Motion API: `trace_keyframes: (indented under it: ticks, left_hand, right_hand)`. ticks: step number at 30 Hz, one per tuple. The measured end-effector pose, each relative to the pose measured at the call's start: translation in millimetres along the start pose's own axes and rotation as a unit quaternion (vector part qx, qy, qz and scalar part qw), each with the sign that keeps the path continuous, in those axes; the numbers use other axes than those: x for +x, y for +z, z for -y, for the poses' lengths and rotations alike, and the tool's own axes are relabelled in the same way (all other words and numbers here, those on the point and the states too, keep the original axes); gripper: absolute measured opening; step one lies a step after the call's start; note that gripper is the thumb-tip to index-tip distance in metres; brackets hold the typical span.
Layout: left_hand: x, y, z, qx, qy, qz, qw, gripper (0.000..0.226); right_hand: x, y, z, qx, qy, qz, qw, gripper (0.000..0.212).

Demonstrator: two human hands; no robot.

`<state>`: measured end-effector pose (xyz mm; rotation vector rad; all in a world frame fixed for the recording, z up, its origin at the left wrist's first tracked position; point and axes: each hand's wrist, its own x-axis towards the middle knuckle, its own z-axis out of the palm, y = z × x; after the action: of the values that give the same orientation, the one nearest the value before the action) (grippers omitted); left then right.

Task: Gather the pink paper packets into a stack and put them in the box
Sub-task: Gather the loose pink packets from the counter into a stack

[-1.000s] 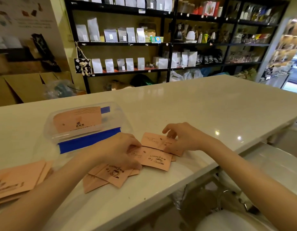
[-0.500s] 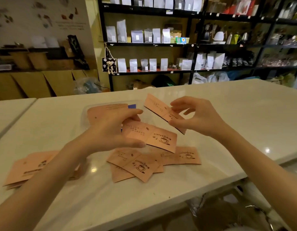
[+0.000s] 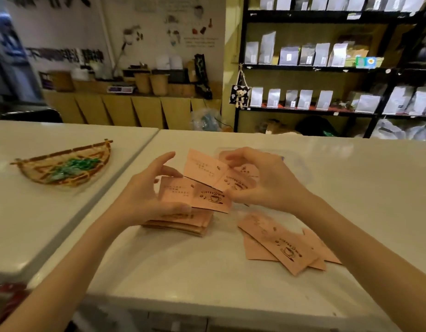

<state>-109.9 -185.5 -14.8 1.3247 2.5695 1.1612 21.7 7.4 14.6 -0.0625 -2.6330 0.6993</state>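
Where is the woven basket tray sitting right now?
In the head view, the woven basket tray sits far left on the adjoining white counter, across the seam from the left hand and the stacked pink packets.

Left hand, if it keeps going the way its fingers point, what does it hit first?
The left hand points right, toward the right hand. It would likely first meet the upper pink packet that hand holds; depth between the two is unclear.
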Motion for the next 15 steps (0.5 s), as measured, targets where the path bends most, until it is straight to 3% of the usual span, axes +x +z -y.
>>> trace_keyframes:
  ticks: [8,15]
  left_hand:
    - [-12,-3,31,-0.018,-0.073,-0.004,0.997,0.108]
    - [-17,-3,34,-0.021,-0.109,0.046,0.993,0.103]
  right_hand:
    - [20,50,14,-0.032,-0.031,0.1,0.994,0.067]
    - [21,67,13,-0.049,-0.036,0.107,0.992,0.064]
